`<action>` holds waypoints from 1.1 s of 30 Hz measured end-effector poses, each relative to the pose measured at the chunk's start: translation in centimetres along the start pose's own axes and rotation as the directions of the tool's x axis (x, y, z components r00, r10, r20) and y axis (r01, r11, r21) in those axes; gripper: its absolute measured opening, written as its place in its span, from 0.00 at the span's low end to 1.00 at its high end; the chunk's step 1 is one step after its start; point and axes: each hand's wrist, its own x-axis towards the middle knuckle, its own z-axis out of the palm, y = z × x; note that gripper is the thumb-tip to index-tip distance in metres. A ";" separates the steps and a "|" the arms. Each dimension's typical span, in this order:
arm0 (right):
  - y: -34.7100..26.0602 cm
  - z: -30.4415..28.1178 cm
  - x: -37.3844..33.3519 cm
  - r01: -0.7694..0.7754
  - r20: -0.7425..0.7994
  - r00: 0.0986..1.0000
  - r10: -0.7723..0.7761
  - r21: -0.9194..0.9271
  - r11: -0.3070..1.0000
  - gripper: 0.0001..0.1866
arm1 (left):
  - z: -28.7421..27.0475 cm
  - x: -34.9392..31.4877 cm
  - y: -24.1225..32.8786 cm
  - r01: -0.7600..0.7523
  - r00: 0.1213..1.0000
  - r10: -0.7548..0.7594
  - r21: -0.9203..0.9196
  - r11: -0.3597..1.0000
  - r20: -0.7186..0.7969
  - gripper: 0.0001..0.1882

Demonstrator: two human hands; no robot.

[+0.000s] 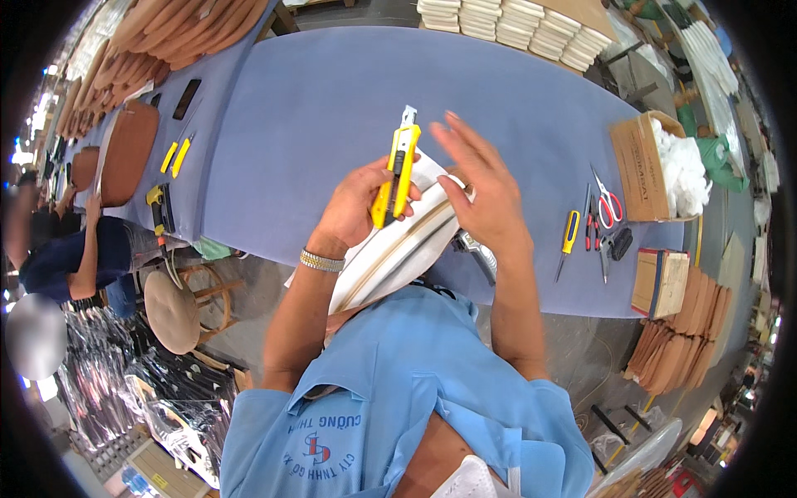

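My left hand (363, 199) is closed round a yellow utility knife (397, 174), its metal tip pointing up and away from me. Under that hand, a long curved white piece with a beige strip (394, 246) slants between my body and the blue-covered table (332, 91); I cannot tell its exact kind. Just to the right, my right hand (488, 187) is raised with fingers stretched and thumb apart. The thumb is by the white piece's far end; whether it touches cannot be told. A metallic tool (479, 256) lies partly hidden beside my right forearm.
At right lie a yellow-handled screwdriver (569, 236), red-handled scissors (610, 207) and a cardboard box (641, 170) with white stuffing. Yellow pliers (182, 158) and a yellow-black staple gun (160, 207) lie at left, near a co-worker (62, 261). A round stool (172, 310) stands below.
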 end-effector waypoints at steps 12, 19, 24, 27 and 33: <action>7.4 6.5 -8.1 -0.500 -0.175 0.679 0.713 0.601 0.624 0.12 | 2.5 -0.5 0.1 -0.274 0.868 0.419 0.447 0.851 -0.265 0.25; 7.3 7.1 -7.2 -0.498 -0.239 0.595 0.767 0.640 0.585 0.16 | 3.6 0.1 -2.8 -0.159 0.924 0.380 0.861 0.482 -0.042 0.22; 8.1 7.5 -7.2 -0.424 -0.233 0.601 0.765 0.718 0.552 0.14 | 4.1 0.6 -4.4 -0.205 0.882 0.460 0.964 0.173 0.105 0.21; 8.3 7.9 -7.2 -0.402 -0.249 0.580 0.776 0.741 0.538 0.10 | 4.3 0.6 -5.4 -0.146 0.884 0.463 0.981 0.127 0.072 0.22; 7.8 8.8 -7.2 -0.443 -0.202 0.527 0.826 0.764 0.469 0.07 | 4.1 0.7 -5.5 -0.172 0.906 0.381 0.983 -0.065 0.184 0.25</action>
